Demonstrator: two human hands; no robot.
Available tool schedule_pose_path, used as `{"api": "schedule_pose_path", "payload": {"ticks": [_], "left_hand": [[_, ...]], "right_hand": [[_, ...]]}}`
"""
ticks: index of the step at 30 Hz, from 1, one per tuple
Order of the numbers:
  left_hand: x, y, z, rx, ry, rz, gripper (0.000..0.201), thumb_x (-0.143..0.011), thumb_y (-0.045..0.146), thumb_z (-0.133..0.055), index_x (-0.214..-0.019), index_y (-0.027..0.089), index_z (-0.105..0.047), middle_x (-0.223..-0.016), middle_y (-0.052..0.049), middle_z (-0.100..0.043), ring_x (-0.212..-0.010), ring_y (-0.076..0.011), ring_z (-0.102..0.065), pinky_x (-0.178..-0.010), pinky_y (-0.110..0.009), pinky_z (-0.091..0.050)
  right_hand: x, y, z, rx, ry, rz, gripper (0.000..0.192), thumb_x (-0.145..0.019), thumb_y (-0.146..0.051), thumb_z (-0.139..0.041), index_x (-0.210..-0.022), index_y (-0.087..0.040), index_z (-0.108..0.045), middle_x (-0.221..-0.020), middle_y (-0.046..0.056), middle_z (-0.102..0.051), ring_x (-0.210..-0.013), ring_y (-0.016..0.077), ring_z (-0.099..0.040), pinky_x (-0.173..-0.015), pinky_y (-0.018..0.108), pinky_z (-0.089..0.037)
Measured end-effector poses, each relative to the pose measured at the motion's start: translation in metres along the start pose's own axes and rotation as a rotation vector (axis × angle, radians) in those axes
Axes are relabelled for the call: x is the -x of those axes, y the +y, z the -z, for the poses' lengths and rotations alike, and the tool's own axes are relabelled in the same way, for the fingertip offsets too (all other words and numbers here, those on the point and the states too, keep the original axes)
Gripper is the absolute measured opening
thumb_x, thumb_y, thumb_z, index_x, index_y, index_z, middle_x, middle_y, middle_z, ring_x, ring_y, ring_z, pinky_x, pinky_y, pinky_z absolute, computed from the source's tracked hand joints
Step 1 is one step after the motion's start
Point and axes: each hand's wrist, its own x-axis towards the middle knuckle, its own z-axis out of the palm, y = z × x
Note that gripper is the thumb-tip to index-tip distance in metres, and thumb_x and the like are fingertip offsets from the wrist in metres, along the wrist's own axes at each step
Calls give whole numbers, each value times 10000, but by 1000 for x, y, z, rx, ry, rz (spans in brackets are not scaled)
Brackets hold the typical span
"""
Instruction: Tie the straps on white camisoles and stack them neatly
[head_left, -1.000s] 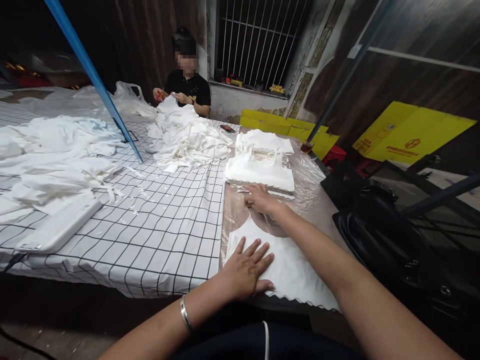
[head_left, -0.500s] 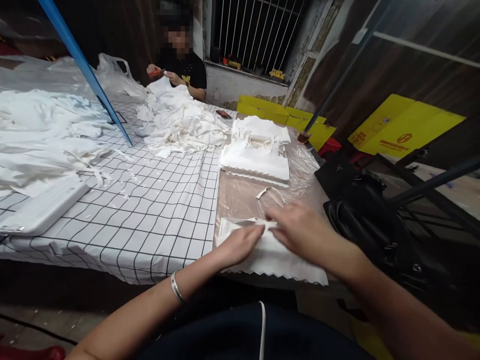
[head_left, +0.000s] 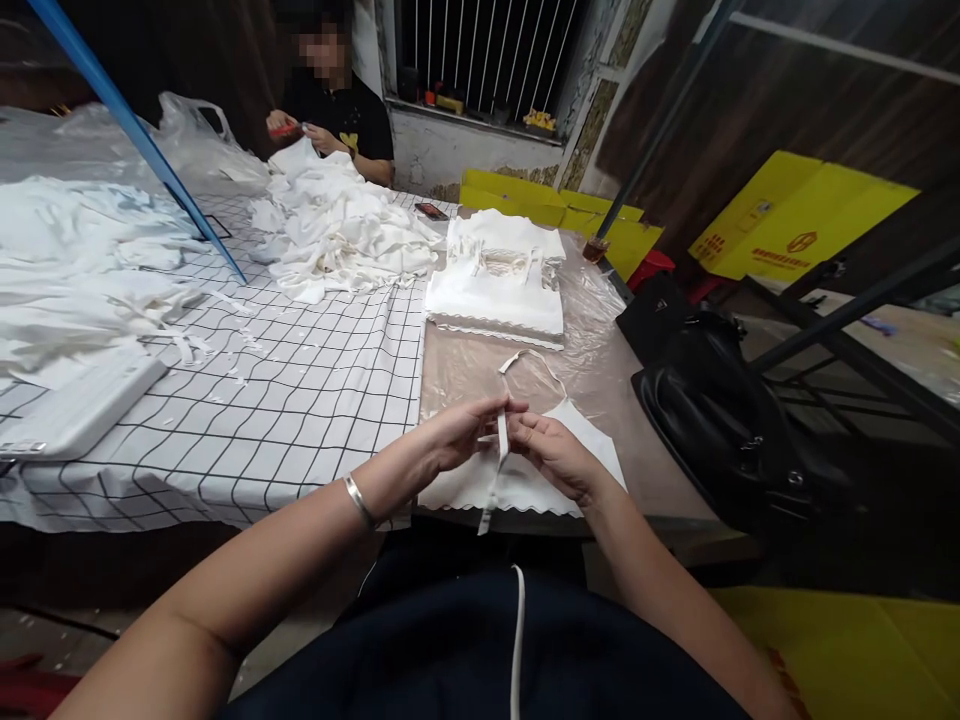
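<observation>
A white strappy top (head_left: pixel 456 487) with a scalloped hem lies flat at the table's front edge. My left hand (head_left: pixel 466 432) and my right hand (head_left: pixel 561 452) meet above it, fingers closed around one of its thin straps (head_left: pixel 502 440). The strap's lower end hangs down over the hem. A second strap (head_left: pixel 551 366) loops out on the plastic beyond my hands. Farther back sits a neat stack of white tops (head_left: pixel 495 308), straps folded onto them.
A heap of white garments (head_left: pixel 337 235) lies in front of a co-worker (head_left: pixel 337 110) holding a red-handled tool. More white cloth (head_left: pixel 90 260) and a white flat box (head_left: pixel 82 412) are at left. A blue pole (head_left: pixel 142 140) rises there. A black bag (head_left: pixel 697 410) stands right.
My hands have gone from pressing on the top to holding a strap raised between them. The top now lies spread open under them. The view has shifted slightly.
</observation>
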Motion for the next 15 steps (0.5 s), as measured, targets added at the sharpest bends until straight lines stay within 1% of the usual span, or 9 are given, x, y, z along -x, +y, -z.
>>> {"api": "schedule_pose_path", "payload": {"ticks": [2, 5, 7, 11, 13, 15], "left_hand": [[-4, 9, 4, -22, -4, 44, 225, -865, 357, -625, -941, 165, -715, -946, -75, -698, -813, -169, -634, -763, -293, -490], [-15, 22, 11, 17, -5, 101, 216, -903, 333, -565, -947, 159, -683, -975, -104, -706, -824, -201, -676, -752, -334, -535], [-23, 29, 15, 42, 11, 109, 212, -929, 296, -515, -948, 145, -663, -936, -115, -717, -811, -213, -699, -762, -357, -558], [-39, 40, 22, 76, 97, 84, 220, -963, 248, -446, -945, 120, -624, -843, -114, -725, -759, -203, -716, -731, -354, -588], [-44, 41, 25, 117, 152, 81, 240, -980, 249, -411, -933, 117, -606, -796, -108, -718, -726, -189, -714, -697, -336, -595], [-48, 39, 27, 169, 178, 79, 258, -992, 245, -379, -926, 117, -594, -769, -102, -710, -721, -180, -713, -687, -321, -597]], "right_hand": [[4, 1, -2, -48, -63, -80, 377, -677, -521, -798, -787, -173, -705, -744, 16, -663, -737, 132, -597, -793, 283, -471], [13, 3, -3, -125, -132, -115, 333, -697, -483, -797, -782, -171, -716, -899, 49, -709, -825, 141, -624, -848, 281, -472], [19, 4, -2, -131, -174, -143, 318, -730, -471, -776, -802, -166, -720, -969, 70, -720, -895, 155, -641, -888, 290, -467], [31, 1, 7, -48, -192, -229, 327, -769, -475, -740, -855, -160, -714, -893, 83, -732, -887, 174, -661, -840, 298, -486], [37, -1, 14, -24, -183, -254, 319, -779, -469, -729, -853, -160, -703, -882, 82, -728, -861, 169, -662, -800, 285, -489], [40, 0, 20, 12, -168, -268, 325, -787, -475, -709, -861, -160, -693, -878, 81, -718, -853, 172, -658, -789, 291, -489]]}}
